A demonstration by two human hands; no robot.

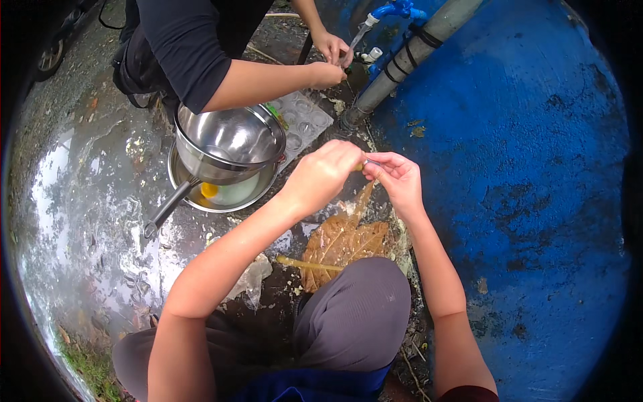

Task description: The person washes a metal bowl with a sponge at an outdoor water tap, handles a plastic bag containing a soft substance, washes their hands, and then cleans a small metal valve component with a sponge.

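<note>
My left hand (324, 173) is bent over with its fingertips close to those of my right hand (399, 178). Between them they pinch a small object (366, 163), partly yellowish and partly metallic-looking. Fingers cover most of it, so its kind is unclear. Below and beyond my left forearm sits a stainless steel mixing bowl (274, 183) with an egg yolk (209, 190) and clear liquid in it. A second steel bowl (216, 128), empty and tilted, rests on top. The dark handle of a whisk (173, 206) sticks out between the bowls.
A co-worker's hands (331, 60) are under water running from a blue tap (389, 11). A clear plastic egg tray (304, 123) lies behind the bowls. A grey pipe (402, 60) stands by the blue wall (527, 176). A large brown leaf (341, 241) and plastic wrap (248, 279) lie on wet ground.
</note>
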